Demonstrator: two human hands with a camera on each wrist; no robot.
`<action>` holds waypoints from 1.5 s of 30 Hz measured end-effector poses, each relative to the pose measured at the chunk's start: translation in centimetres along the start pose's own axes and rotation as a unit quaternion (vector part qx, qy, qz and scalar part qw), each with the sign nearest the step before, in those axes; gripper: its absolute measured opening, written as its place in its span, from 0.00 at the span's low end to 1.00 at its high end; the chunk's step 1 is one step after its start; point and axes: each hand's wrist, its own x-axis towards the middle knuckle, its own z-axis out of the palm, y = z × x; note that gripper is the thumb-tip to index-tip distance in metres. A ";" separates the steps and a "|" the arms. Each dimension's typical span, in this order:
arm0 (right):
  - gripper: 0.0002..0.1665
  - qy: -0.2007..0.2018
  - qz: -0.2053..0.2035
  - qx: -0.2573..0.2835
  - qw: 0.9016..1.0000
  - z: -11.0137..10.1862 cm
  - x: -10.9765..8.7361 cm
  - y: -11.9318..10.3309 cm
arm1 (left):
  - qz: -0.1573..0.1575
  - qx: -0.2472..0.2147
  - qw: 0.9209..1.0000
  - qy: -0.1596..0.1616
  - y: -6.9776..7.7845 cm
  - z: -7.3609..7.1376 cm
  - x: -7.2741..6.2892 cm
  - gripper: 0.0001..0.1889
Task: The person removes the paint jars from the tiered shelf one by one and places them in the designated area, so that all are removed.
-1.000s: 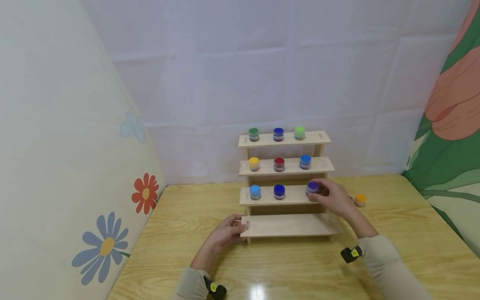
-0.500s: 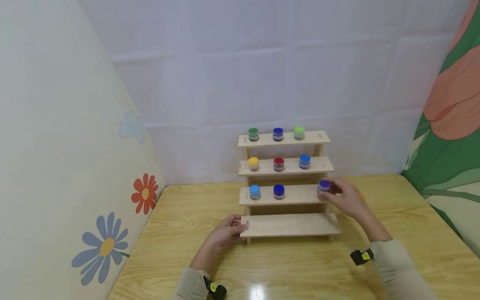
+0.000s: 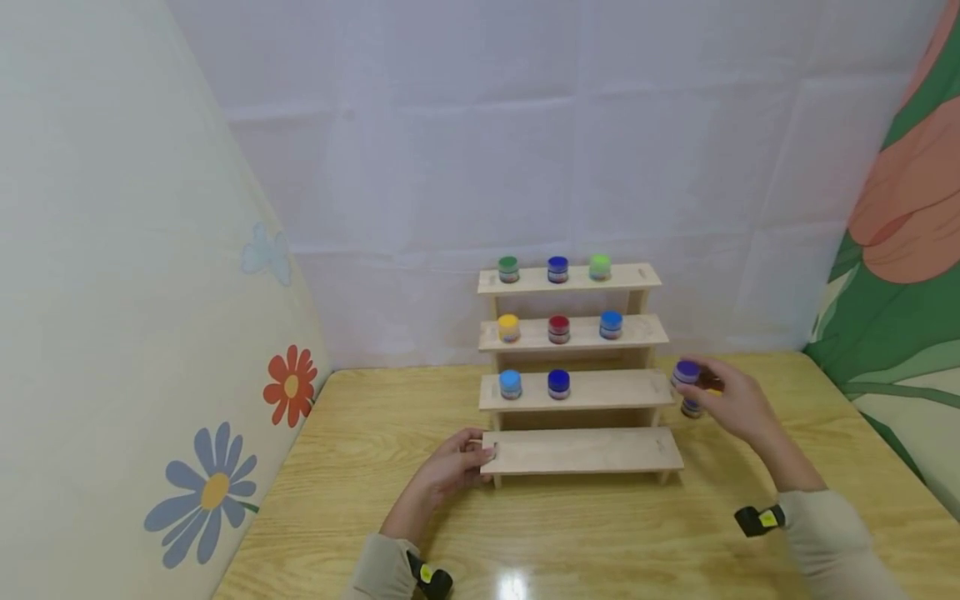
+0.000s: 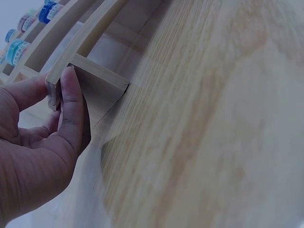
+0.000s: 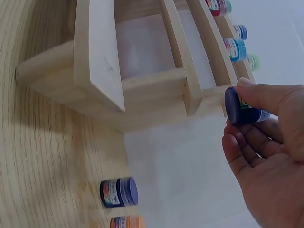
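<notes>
My right hand pinches a small purple-lidded paint jar between thumb and fingers, just off the right end of the third step of a wooden stepped rack. In the right wrist view this jar lies between the thumb and the fingertips. At the rack's lower left corner, my left hand grips the end of the bottom shelf, thumb on one side and fingers on the other. Jars in several colours stand on the upper three steps, among them a dark blue jar and a light blue jar.
On the wooden table, right of the rack, stand a dark blue jar and an orange jar, partly behind my right hand in the head view. A white cloth hangs behind; painted panels flank the table.
My right hand has carried the purple jar rightward from the third step, past the shelf's right end. The left hand stays on the bottom shelf, and the other jars have not moved.
</notes>
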 end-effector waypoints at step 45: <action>0.36 -0.023 0.067 -0.023 0.997 -3.8 -1.5 9.2 | 0.005 0.015 1.000 0.009 -0.2 0.1 0.0 0.23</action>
